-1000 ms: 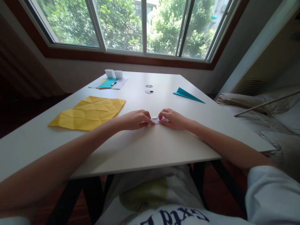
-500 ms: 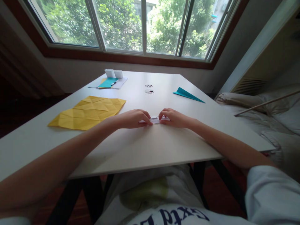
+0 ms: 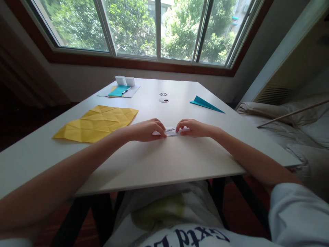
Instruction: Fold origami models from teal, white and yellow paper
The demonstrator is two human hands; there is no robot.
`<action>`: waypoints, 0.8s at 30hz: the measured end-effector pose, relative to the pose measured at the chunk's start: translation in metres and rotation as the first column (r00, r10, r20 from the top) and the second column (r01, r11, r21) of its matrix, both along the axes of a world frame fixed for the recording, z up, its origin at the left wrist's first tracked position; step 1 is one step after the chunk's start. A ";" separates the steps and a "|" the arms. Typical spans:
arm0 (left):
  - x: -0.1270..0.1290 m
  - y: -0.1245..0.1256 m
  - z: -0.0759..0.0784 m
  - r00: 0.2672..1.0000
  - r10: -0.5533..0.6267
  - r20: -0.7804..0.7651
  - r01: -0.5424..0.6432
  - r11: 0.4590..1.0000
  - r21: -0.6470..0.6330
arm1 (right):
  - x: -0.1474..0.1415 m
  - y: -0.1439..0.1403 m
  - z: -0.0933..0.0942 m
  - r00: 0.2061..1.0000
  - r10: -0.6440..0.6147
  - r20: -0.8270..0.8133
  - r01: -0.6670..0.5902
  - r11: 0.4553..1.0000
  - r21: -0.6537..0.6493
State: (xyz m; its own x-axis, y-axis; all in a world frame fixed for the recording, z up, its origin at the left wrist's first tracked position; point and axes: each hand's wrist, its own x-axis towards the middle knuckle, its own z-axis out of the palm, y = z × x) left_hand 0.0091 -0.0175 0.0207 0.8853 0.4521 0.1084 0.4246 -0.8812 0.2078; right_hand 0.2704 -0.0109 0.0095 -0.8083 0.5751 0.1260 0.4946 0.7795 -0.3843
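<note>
A small folded white paper (image 3: 170,132) lies on the white table between my hands, its upper layers slightly raised. My left hand (image 3: 151,130) grips its left end, with thumb and fingers closed over it. On the other side, my right hand (image 3: 191,128) has curled fingers pinching the paper's right part. My palms and fingers hide both ends of the paper. Left of my left hand is a creased sheet of yellow paper (image 3: 99,121), spread out on the table. Beyond my right hand rests a blue paper plane (image 3: 205,104).
At the far left stand two small white boxes (image 3: 125,81) beside a blue sheet (image 3: 118,91), white paper and a pen (image 3: 125,90). Two round silvery discs (image 3: 163,100) sit mid-table. The table's front edge (image 3: 164,180) runs close to my body. A cushioned seat (image 3: 269,116) is at right.
My right hand has shifted slightly to the right along the paper, uncovering a little more of its middle. My left hand stays nearly in place.
</note>
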 end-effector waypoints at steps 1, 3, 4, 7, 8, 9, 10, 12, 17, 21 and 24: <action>0.000 0.000 -0.001 1.000 0.006 0.006 -0.006 1.000 -0.015 | 0.000 0.000 0.000 1.000 -0.003 -0.001 0.003 1.000 0.013; 0.002 -0.002 -0.002 1.000 0.024 0.008 -0.024 0.998 -0.050 | 0.000 0.002 -0.002 1.000 -0.014 -0.003 0.014 0.998 0.060; 0.003 -0.003 -0.002 0.999 0.035 0.004 -0.034 0.998 -0.060 | 0.001 0.003 -0.003 1.000 -0.022 -0.002 0.022 0.996 0.092; 0.006 -0.008 -0.001 0.998 0.062 -0.018 -0.063 0.996 -0.066 | 0.002 0.005 -0.006 0.999 -0.050 -0.001 0.050 0.978 0.201; 0.007 -0.010 -0.001 0.998 0.066 -0.025 -0.068 0.996 -0.064 | 0.002 0.006 -0.006 0.998 -0.055 -0.001 0.054 0.970 0.238; 0.008 -0.012 0.000 0.997 0.068 -0.029 -0.069 0.996 -0.060 | 0.001 0.005 -0.007 0.998 -0.057 0.002 0.054 0.961 0.272; 0.008 -0.013 0.000 0.997 0.068 -0.031 -0.069 0.996 -0.055 | 0.001 0.005 -0.007 0.998 -0.058 0.011 0.052 0.951 0.304; 0.010 -0.016 0.000 0.997 0.065 -0.031 -0.067 0.997 -0.042 | -0.002 0.002 -0.007 0.997 -0.063 0.045 0.043 0.935 0.353; 0.014 -0.021 0.002 0.998 0.060 -0.008 -0.060 0.998 0.002 | -0.011 -0.009 -0.006 0.988 -0.115 0.104 0.066 0.918 0.391; 0.017 -0.025 0.002 1.000 0.011 0.026 -0.011 1.000 0.008 | -0.015 -0.013 -0.004 0.990 -0.116 0.080 0.082 0.935 0.344; 0.018 -0.026 0.001 0.999 -0.008 0.040 0.008 1.000 0.008 | -0.015 -0.013 -0.003 0.993 -0.110 0.042 0.093 0.951 0.296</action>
State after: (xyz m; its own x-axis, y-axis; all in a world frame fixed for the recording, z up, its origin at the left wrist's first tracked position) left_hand 0.0274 -0.0432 0.0217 0.8836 0.4443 0.1474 0.4093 -0.8861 0.2175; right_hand 0.2558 -0.0240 0.0063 -0.7583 0.5995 0.2561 0.5918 0.7978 -0.1153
